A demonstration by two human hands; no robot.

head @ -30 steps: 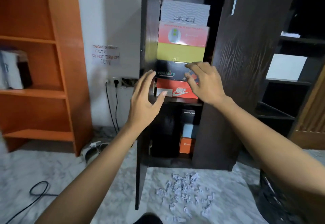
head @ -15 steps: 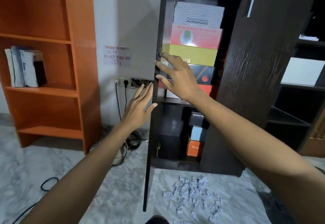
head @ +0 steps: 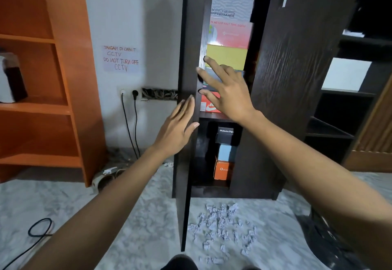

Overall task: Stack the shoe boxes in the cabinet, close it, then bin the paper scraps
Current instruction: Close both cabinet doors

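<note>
Shoe boxes [head: 228, 57] stacked on the cabinet's upper shelf, door [head: 188, 110] ajar between flat left hand [head: 177, 129] outside and splayed, empty right hand [head: 228, 94], apparently for closing.

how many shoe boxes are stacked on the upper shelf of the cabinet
5, stacked top to bottom: grey box, pink box, yellow box, dark box mostly behind the right hand, red box. The door may hide more.

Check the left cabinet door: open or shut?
Open: the left cabinet door stands edge-on, with stacked shoe boxes visible past it.
</note>
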